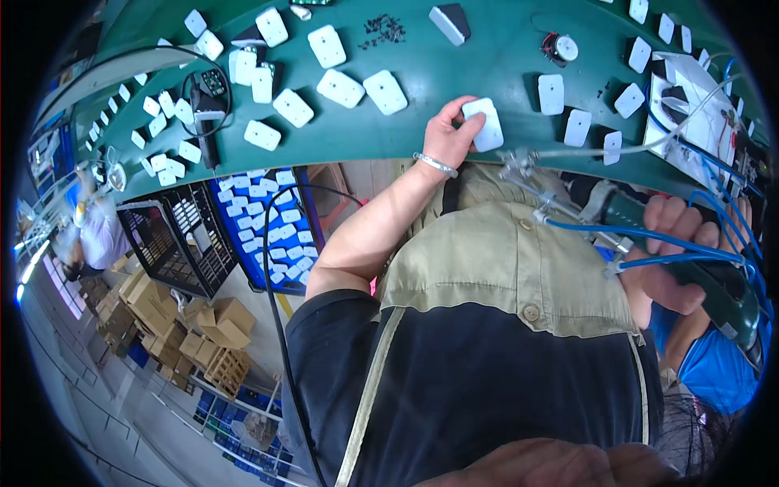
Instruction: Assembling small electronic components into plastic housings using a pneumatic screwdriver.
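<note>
My left hand (451, 136) is closed on a white plastic casing (487, 127), a flat, rounded rectangle, at the front edge of the green table (357, 142). The thumb lies on top of the casing and the fingers are beneath. My right hand (677, 227) is at the right, behind blue air tubes (649, 231), with its fingers curled. Its grip is partly hidden by the tubes, and I cannot make out what it holds. Several similar white casings (385, 92) are spread over the table, left of my left hand. More casings (551, 94) stand on the right.
A metal fixture with fittings (560, 203) crosses before my body. Small black screws (383, 31) and a round wired part (561, 49) lie on the table. A black tool (208, 122) lies left. A blue tray of casings (272, 243) and a black crate (174, 243) stand below.
</note>
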A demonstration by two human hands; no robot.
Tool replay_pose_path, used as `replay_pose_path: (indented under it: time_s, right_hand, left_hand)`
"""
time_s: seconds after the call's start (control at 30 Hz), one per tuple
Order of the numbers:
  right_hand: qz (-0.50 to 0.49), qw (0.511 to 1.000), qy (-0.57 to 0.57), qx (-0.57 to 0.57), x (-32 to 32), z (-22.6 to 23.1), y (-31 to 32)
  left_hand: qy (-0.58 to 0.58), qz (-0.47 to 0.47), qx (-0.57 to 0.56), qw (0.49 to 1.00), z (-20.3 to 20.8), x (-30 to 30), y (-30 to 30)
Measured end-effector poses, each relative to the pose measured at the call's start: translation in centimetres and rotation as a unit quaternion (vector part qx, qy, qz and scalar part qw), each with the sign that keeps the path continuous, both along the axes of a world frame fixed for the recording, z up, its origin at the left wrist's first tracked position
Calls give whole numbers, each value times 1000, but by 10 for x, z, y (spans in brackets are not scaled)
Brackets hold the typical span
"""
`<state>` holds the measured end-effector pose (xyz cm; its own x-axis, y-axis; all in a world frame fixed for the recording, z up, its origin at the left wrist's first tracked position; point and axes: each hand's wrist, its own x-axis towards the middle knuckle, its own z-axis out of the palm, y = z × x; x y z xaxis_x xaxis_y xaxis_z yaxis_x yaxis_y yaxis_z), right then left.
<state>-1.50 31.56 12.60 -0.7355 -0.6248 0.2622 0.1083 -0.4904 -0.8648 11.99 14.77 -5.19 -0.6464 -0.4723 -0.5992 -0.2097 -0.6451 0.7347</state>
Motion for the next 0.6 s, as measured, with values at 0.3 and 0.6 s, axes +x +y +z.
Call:
replay_pose_path:
  time_s: [0.3, 0.6]
  right_hand:
    - [-29, 999, 14, -8, -7, 10, 2]
    - [-4, 1000, 21, 15, -37, 5, 29]
  left_hand:
    - [51, -10, -378, 924, 5, -140, -127]
    - [-294, -189, -599, 721, -40, -243, -198]
